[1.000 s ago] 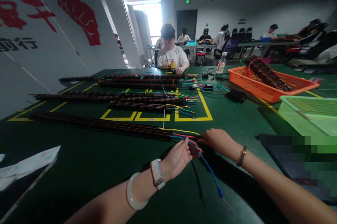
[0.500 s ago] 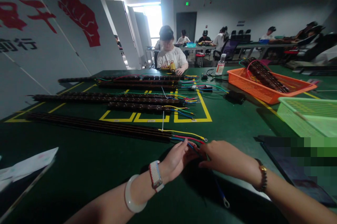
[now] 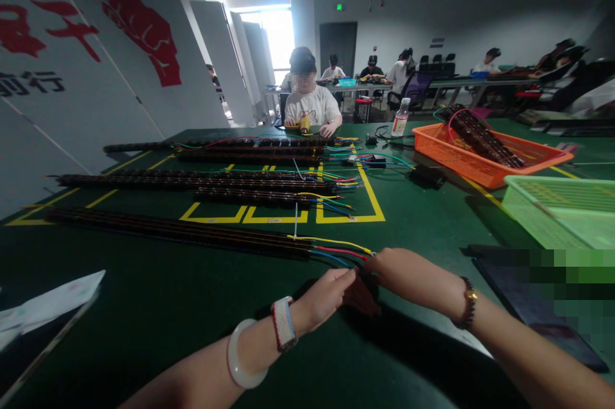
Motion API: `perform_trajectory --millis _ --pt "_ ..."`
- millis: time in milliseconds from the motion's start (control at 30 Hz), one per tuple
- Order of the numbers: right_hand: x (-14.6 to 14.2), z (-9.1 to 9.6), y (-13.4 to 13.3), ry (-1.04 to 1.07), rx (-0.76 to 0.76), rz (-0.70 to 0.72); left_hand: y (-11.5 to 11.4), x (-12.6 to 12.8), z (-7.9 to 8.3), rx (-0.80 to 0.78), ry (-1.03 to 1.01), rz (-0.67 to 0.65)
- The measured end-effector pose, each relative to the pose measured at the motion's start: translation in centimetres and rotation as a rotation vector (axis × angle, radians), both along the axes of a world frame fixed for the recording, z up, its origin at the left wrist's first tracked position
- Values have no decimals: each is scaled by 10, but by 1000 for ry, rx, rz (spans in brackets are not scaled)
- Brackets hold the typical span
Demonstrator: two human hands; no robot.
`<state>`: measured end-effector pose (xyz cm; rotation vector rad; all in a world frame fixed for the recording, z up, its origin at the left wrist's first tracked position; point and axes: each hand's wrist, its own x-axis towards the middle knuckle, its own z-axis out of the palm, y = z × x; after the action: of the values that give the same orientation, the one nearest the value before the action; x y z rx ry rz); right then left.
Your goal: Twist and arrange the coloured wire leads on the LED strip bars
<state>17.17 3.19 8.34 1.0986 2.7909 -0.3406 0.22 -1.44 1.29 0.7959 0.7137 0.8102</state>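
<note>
A long dark bundle [image 3: 177, 233] lies across the green table in front of me, with a white cable tie [image 3: 296, 220] standing up from it. From its right end come a yellow wire [image 3: 336, 241], a red wire [image 3: 341, 250] and a blue wire [image 3: 329, 258]. My left hand [image 3: 327, 297] is closed in a pinch at the end of the blue wire, its lower fingers in shadow. My right hand [image 3: 403, 277] is closed beside it, its fingertips at the red and yellow wire ends. What those fingertips grip is hidden.
More dark bundles [image 3: 206, 181] with coloured wires lie beyond, over yellow tape outlines. To the right stand an orange basket [image 3: 461, 156] holding a bundle, a green basket [image 3: 538, 210] and a bottle [image 3: 400, 117]. A person [image 3: 312, 101] sits across the table.
My left hand has turned, its thumb pressing down at the blue wire. My right hand has closed in beside it. The blue length with a ring terminal below my hands is out of sight.
</note>
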Motion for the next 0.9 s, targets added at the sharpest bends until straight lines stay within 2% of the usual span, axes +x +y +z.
perform_trajectory --millis 167,333,400,500,600,767,900 --pt "-8 -9 1 -21 -55 -17 1 0 1 34 53 -47" --pt "-5 -6 4 -49 -52 -47 1 -1 2 64 106 -52" --pt "-1 -2 10 3 -30 -69 1 -1 2 71 122 -74" --pt "4 -1 26 153 19 -181 1 -2 3 84 118 -103" --pt "4 -12 44 326 15 -238 1 -2 4 81 122 -111" --pt "0 -44 59 507 -226 -143 1 -1 4 64 145 -101" --pt "-3 -53 55 503 -430 -85 0 -2 4 69 138 -104"
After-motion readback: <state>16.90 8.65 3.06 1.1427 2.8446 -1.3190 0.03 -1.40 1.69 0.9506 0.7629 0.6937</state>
